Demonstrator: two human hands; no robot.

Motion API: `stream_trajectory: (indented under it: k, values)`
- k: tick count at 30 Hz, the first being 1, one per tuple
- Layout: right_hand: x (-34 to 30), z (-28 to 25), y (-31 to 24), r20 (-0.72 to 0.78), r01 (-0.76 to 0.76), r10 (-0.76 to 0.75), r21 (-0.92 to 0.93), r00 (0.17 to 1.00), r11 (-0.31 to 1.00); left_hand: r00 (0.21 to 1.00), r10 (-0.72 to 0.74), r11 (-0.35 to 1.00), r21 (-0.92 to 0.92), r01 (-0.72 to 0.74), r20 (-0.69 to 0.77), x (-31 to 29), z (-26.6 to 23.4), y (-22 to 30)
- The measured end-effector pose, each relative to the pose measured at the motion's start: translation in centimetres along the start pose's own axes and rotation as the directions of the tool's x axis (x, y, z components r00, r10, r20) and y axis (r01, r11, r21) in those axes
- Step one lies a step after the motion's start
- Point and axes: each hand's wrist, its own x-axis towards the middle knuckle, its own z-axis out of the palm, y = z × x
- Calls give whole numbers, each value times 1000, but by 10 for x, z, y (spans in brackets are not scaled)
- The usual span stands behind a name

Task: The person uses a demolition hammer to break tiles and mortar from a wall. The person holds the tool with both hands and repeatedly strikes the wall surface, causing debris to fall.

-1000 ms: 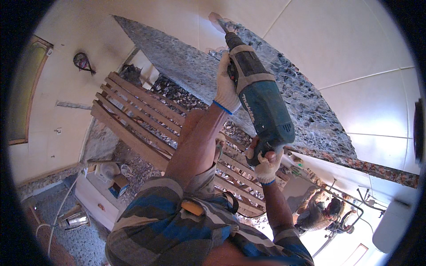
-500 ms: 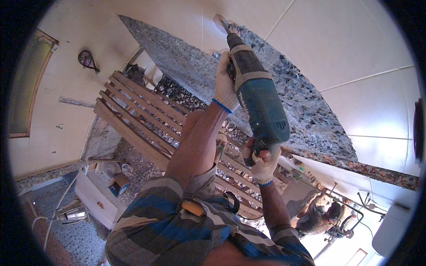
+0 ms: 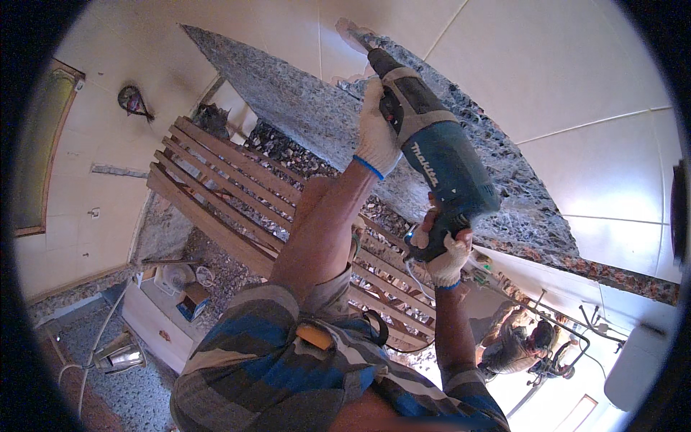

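Note:
A teal and black rotary hammer drill (image 3: 450, 155) slants across the upper middle. My left hand (image 3: 378, 129), in a white knit glove with a blue cuff, is wrapped round its front part. At the rear handle my right hand (image 3: 448, 261), gloved alike, is closed on the grip, fingers near the trigger. The metal bit (image 3: 360, 39) reaches up and left to a chipped, pale spot at the edge of the tiled wall (image 3: 547, 79). Whether its tip is pressed in cannot be made out. Rough grey broken concrete (image 3: 497, 165) runs beneath the drill.
Slatted wooden boards (image 3: 230, 180) lie below me, with rubble (image 3: 288, 147) between and beyond them. A box (image 3: 193, 299) and a work lamp (image 3: 121, 356) are at lower left. Another person (image 3: 515, 342) is bent down at lower right. A cord (image 3: 415, 272) trails from the drill handle.
The drill's rear end and my right hand have swung to the right, so the drill lies at a flatter slant. My left hand has shifted slightly right with it, still holding.

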Motion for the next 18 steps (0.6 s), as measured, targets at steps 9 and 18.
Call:
stream_trajectory:
  k: [9,18]
  values:
    - [19,16,-19,76,-53,50,42,996,998,998,67,984,164,-67,8,9,2,-12]
    - [36,6,-31,57,-47,46,8,997,999,993,102,974,208,-87,-60,22,-3,-23]
